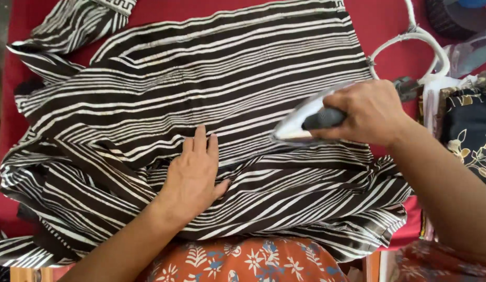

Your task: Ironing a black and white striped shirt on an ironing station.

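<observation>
A dark brown garment with white stripes lies spread over a red-covered surface. My left hand rests flat on the fabric near its middle, fingers together and pointing away from me. My right hand grips the dark handle of a white clothes iron, which sits on the striped cloth just right of my left hand, its tip pointing left. The garment's lower part is folded and bunched toward me.
A white cord loops at the upper right behind the iron. Folded dark floral cloth lies at the right edge. Orange floral fabric covers my lap at the bottom. A striped sleeve reaches to the upper left.
</observation>
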